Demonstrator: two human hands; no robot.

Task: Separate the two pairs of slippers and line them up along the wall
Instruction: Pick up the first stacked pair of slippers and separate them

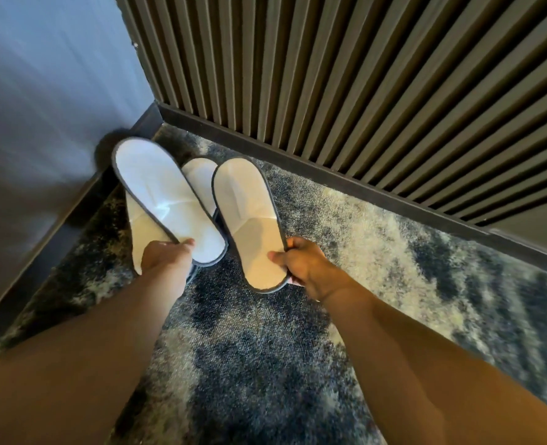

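Mottled blue and cream carpet (378,252) across the lower frame, dark ribbed panel (330,65) upper right, dark skirting board (314,175) beneath it, smooth grey panel (41,107) upper left.

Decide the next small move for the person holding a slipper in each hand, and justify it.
Probably lower the right hand to set its slipper on the carpet against the slatted wall's baseboard; that stretch looks free, while two more slippers lie under the left hand's slipper.

I see matt white cloth slippers (166,194) with dark fabric trim, a rough mottled pile carpet (249,348), and ribbed matt panelling (346,75) at one o'clock.
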